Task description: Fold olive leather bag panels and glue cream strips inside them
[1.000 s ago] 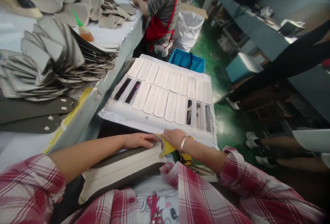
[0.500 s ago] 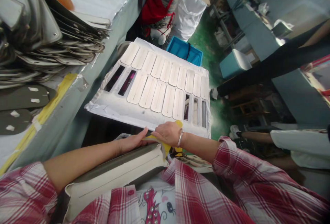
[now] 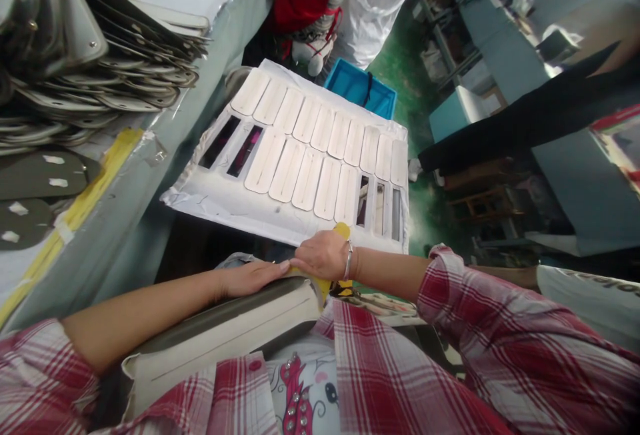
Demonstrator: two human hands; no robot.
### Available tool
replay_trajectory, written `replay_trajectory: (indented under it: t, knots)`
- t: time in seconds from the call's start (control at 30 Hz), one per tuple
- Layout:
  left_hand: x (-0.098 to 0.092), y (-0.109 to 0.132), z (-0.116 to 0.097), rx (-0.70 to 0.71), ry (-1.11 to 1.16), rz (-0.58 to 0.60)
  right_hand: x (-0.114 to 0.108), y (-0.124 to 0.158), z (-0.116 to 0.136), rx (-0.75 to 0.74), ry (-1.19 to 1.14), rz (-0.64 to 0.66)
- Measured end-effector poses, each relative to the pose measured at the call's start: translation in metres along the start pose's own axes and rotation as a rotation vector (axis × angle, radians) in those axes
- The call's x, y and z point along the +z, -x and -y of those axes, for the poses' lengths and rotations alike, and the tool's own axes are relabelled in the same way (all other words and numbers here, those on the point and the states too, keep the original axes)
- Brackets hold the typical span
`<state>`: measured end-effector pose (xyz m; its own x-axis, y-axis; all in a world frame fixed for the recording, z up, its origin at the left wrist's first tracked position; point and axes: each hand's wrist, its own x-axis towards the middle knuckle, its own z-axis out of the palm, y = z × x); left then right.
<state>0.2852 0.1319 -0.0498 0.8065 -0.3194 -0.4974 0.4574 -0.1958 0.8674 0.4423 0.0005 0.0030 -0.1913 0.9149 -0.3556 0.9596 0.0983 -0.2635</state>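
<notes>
Close to my body lies a bulky piece (image 3: pixel 235 338) with a dark grey outer face and a cream side marked by a long line. My left hand (image 3: pixel 253 278) rests on its dark top edge, fingers stretched and flat, the tips touching my right hand. Closed in a fist, my right hand (image 3: pixel 320 255) grips a yellow object (image 3: pixel 342 229) at the piece's far corner. One rounded end of it sticks out above the fist and more yellow shows below. Most of it is hidden, so its kind is unclear.
Beyond my hands stands a white cloth-covered board (image 3: pixel 225 198) bearing rows of long cream pieces (image 3: pixel 270 161). Stacked grey panels (image 3: pixel 145 65) fill the left table. A blue crate (image 3: pixel 360 88), a white sack (image 3: pixel 375 15) and a person in a red apron (image 3: pixel 300 1) are behind.
My left hand has flattened, its thumb lowered from its raised position. The right hand keeps its grip on the yellow object. The view has shifted slightly.
</notes>
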Motion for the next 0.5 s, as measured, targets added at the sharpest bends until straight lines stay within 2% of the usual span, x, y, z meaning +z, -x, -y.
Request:
replay_trajectory:
  t: [0.13, 0.3, 0.5]
  knots:
    - [0.0001, 0.0008, 0.0007, 0.029, 0.001, 0.024, -0.0009, -0.0001, 0.0014, -0.026, -0.003, 0.015]
    - [-0.0018, 0.0002, -0.0027, 0.147, 0.027, 0.095, -0.0008, 0.0, 0.0019, -0.058, -0.013, 0.021]
    - [-0.0032, -0.0024, -0.0042, 0.12, 0.047, 0.162, 0.0034, 0.0012, 0.0058, 0.014, -0.063, 0.043]
